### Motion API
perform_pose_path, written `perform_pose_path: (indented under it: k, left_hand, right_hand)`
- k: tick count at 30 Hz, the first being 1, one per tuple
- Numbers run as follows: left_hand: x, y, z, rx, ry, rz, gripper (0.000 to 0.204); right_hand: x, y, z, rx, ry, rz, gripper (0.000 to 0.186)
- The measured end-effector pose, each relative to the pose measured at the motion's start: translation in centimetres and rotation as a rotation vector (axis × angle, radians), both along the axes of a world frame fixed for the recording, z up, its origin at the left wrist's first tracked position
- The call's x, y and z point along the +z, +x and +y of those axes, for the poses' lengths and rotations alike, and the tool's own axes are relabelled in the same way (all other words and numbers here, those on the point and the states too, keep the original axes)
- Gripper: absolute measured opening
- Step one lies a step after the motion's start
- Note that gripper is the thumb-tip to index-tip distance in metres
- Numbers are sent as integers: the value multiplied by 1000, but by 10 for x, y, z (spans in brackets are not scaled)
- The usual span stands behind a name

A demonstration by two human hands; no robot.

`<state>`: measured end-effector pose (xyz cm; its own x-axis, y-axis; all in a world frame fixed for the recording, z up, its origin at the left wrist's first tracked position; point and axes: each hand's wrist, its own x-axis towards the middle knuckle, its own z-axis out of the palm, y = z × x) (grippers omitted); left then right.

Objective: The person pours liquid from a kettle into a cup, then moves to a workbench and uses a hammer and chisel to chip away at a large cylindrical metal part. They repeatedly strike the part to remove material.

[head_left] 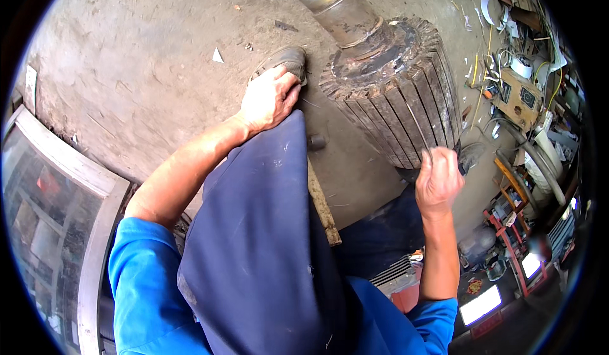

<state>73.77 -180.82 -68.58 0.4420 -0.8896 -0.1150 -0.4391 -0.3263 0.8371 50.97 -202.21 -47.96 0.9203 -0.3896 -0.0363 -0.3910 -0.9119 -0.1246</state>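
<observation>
A slotted metal rotor [406, 95] with a thick shaft [330, 9] lies tilted on the floor, its long grooves running down its side. My right hand [439, 180] is closed round a thin metal rod [419, 125], which lies along one of the grooves. The rod's lower end is hidden in my fist. On my left knee, in dark blue trousers [260, 215], rests my left hand [271, 98], its fingers curled in. Nothing shows in it, though the palm side is hidden. Beyond that hand is the toe of a worn shoe [288, 57].
A wooden strip [322, 206] and a small dark cylinder [316, 142] lie beside my left leg. To the left stands a pale-framed glass panel [95, 187]. Cardboard [517, 98], hoses, cables and scraps are heaped at the right, with a red metal frame [507, 244] nearer.
</observation>
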Motion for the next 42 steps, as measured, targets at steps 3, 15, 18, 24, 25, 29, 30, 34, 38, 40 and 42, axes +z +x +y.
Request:
perform_pose_path:
  k: [3,15,18,24,25,29,30,34,38,40,42]
  left_hand:
    - [4,3,-6,1,-14,4,14]
    - [4,2,-1,-12,-15,14,13]
    - [7,2,-3,-15,-21,17,13]
    - [20,7,1,-17,-79,92,13]
    - [28,10,-4,-12,-145,87,13]
    - [69,27,-31,-29,-346,80,18]
    - [76,33,-38,-18,-379,64,18]
    - [95,45,-55,-17,-441,40,17]
    - [91,41,-44,-35,-401,81,17]
    - [88,32,-37,-34,-383,116,16]
    - [85,26,-31,-41,-357,157,16]
  right_hand:
    - [9,-51,-4,-25,-49,54,19]
    - [10,-26,4,-82,-3,7,17]
    - [20,-36,14,-148,23,6,20]
    - [55,34,33,-176,180,-138,29]
    - [62,42,33,-164,214,-157,28]
    - [68,56,32,-164,276,-256,27]
    - [68,62,31,-150,278,-274,27]
    - [71,69,30,-136,254,-280,28]
    - [70,79,28,-98,277,-316,29]
    - [64,78,26,-142,316,-362,29]
    - [59,78,23,-188,360,-434,28]
